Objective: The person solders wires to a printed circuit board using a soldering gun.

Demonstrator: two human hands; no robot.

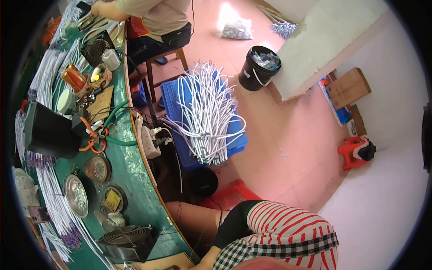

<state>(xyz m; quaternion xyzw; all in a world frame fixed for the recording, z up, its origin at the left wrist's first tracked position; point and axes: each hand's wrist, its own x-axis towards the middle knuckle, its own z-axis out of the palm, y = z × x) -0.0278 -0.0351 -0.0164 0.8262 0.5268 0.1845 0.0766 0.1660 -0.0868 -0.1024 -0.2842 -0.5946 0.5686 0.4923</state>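
Neither of my hands shows in the head view. At the lower edge, a bare forearm (208,258) comes out of a checked sleeve beside striped clothing (292,227); whose arm it is I cannot tell, and its hand is cut off. Nearest to it on the green workbench (135,168) is a black square fan (128,243) with a round wire guard. Past the fan lie a yellow sponge (112,200) in a round dish, a metal bowl (76,196) of small bits, and orange-handled pliers (93,139).
White cable bundles (47,180) run along the bench's far side. A large bundle of white cables (207,117) lies on blue crates (173,101). Another person (157,20) sits at the bench. Around the floor stand a black bucket (252,74), a red stool (348,153) and a cardboard box (348,87).
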